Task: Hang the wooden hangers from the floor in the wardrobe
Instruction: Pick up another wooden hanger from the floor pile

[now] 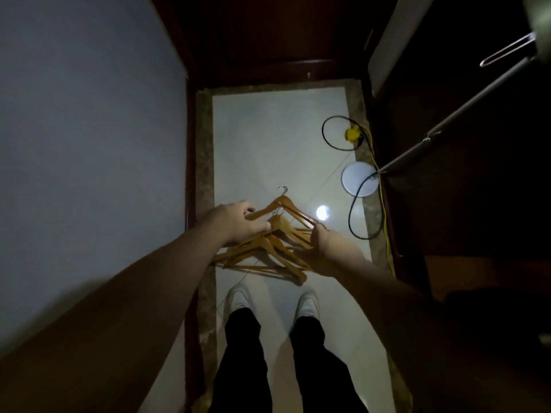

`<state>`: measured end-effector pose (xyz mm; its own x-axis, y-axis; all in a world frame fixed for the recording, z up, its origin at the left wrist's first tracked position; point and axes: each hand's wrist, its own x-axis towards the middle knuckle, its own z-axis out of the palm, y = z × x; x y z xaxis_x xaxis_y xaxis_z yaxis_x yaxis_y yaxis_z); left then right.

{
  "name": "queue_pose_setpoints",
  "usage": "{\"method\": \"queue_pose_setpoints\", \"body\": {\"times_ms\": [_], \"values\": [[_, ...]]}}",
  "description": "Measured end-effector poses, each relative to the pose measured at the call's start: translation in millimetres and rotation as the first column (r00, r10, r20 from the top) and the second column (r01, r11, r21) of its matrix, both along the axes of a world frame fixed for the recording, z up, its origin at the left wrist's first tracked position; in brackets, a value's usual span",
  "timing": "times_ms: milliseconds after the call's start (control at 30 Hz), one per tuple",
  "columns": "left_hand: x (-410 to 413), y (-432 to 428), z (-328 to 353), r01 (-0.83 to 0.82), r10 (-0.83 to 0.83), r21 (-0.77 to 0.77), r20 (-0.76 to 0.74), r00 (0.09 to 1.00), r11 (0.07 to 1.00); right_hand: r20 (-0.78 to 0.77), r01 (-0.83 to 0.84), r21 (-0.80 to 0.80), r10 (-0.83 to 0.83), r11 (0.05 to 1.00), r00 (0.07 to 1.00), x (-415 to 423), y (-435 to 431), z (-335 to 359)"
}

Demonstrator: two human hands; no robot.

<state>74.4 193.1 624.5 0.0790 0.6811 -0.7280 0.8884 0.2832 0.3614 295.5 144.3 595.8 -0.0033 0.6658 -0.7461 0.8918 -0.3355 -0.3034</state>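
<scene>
The task is judged to be at its very start. The hangers (268, 251) are seen in a loose pile on the floor (268, 138), just at 12 o'clock from the shoes (307, 305), and none can be made out hung in the wardrobe (477, 219), whose dark interior lies at 3 o'clock. The top hanger (283, 202), at the 12 o'clock end of the pile, is being taken up. Its 9 o'clock arm is enclosed by the curled fingers of the left hand (235, 222), and its 3 o'clock end is pinched by the right hand (325, 242). Whether it has been lifted clear of the pile cannot be told. A lamp base (357, 181) and a cable (328, 138) are seen at 2 o'clock from the pile. Every hanger is thus left to be carried and hooked.
</scene>
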Motion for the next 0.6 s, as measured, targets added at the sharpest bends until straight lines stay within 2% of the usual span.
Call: {"method": "queue_pose_setpoints", "body": {"times_ms": [100,200,433,600], "values": [[-10.2,-5.1,-50.3,-0.034,0.036,-0.055,0.044,0.998,0.998,0.005,-0.037,0.011,0.037,0.999,0.999,-10.5,-7.3,-47.9],[-19.4,-24.8,-103.3,-0.126,0.139,-0.130,0.098,0.985,0.984,-0.027,-0.034,-0.065,0.033,0.997,0.999,-20.3,-10.3,-99.5],[-35.0,-68.4,-224.7,-0.178,0.205,-0.280,0.072,0.976,0.943,0.047,-0.011,-0.180,0.020,0.984,0.999,-25.0,-30.8,-219.6],[-36.7,-68.7,-306.1,-0.206,0.240,-0.325,0.070,0.968,0.923,0.101,-0.003,-0.236,0.027,0.972,0.995,-27.4,-37.5,-292.6]]}}
